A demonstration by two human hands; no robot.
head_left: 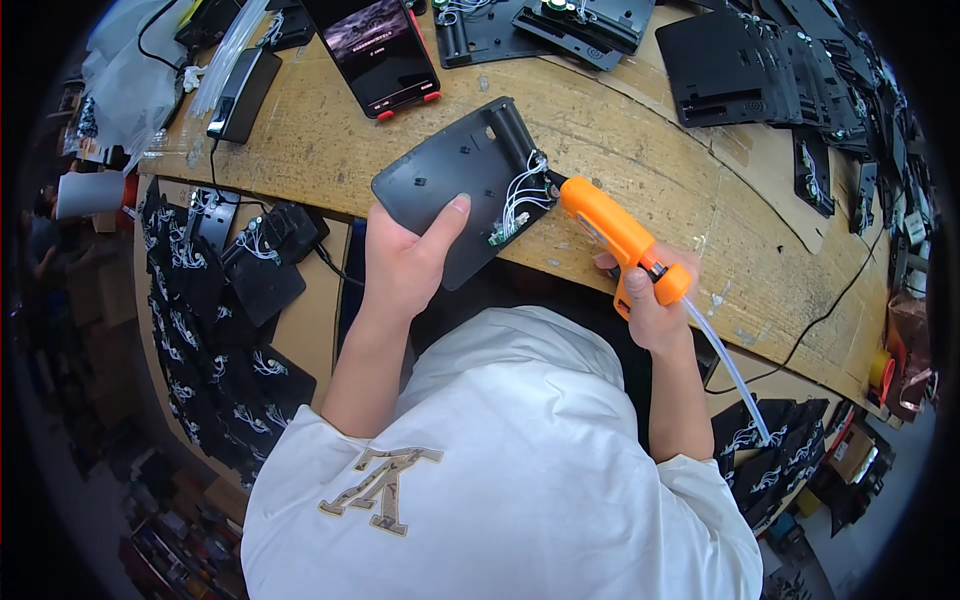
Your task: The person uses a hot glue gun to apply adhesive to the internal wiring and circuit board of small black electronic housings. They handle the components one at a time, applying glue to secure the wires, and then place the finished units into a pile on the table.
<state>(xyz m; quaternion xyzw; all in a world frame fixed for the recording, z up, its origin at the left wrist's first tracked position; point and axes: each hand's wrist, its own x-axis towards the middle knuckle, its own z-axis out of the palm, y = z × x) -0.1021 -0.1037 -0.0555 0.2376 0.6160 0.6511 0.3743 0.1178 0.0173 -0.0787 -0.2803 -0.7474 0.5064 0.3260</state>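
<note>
My left hand (415,250) grips a black plastic housing panel (435,175) by its near edge, thumb flat on its inner face. White wires (522,190) and a small green circuit board (505,232) sit along the panel's right side. In my right hand (660,300) is an orange hot glue gun (610,220), fingers wrapped round its handle. Its dark nozzle points at the panel's right edge beside the wires; whether it touches cannot be made out. A long clear glue stick (728,365) trails from the gun's back end.
A phone (375,55) leans on a red stand at the table's far side. Stacked black panels (735,70) fill the far right. More wired panels (225,370) lie on cardboard at left. A black cable (820,315) crosses the wooden table (620,130) on the right.
</note>
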